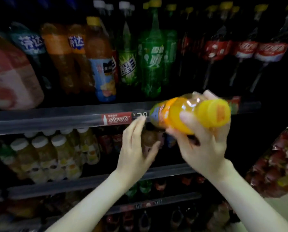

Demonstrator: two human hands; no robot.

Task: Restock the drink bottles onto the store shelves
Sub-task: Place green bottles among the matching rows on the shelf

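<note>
My right hand (202, 148) grips an orange juice bottle (176, 114) with a yellow cap near its neck. The bottle lies almost level, cap toward me, its base pointing at the dark shelf rail (56, 117). My left hand (136, 148) is held flat with fingers apart, just left of the bottle's base, in front of the second shelf's dark gap. It holds nothing. A small brown bottle (149, 139) stands on that shelf behind my left hand, partly hidden.
The upper shelf carries orange, green and cola bottles (243, 51). Small white-capped juice bottles (39, 154) fill the second shelf at left. Lower shelves hold more dark bottles. A bag of red-wrapped goods (277, 163) hangs at the right.
</note>
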